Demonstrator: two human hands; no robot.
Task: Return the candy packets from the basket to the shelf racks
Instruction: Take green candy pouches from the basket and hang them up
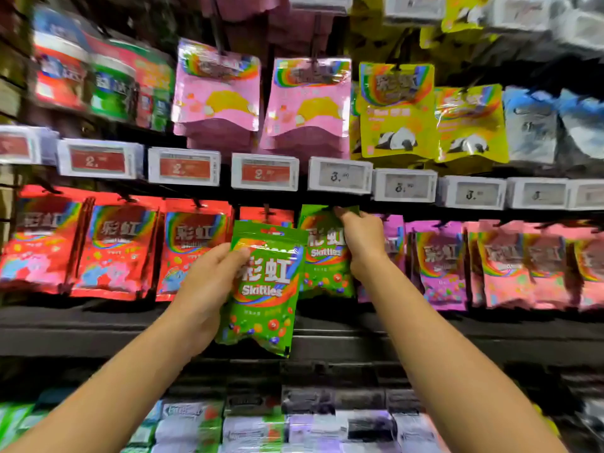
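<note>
right hand (358, 241) pinches the top of a green foil skittles packet (323, 256) at its shelf peg; left hand (209, 282) grips another glossy green skittles packet (266, 289), unhung; basket out of view

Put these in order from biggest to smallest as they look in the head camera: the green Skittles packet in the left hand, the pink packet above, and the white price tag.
1. Pink packet
2. Green Skittles packet, similar, but nearer the camera, so unsure
3. White price tag

Both your arms reach forward and up.
Your left hand (209, 282) grips a packet, thumb across its front; your right hand (361, 243), raised higher, pinches another's top edge.
</note>
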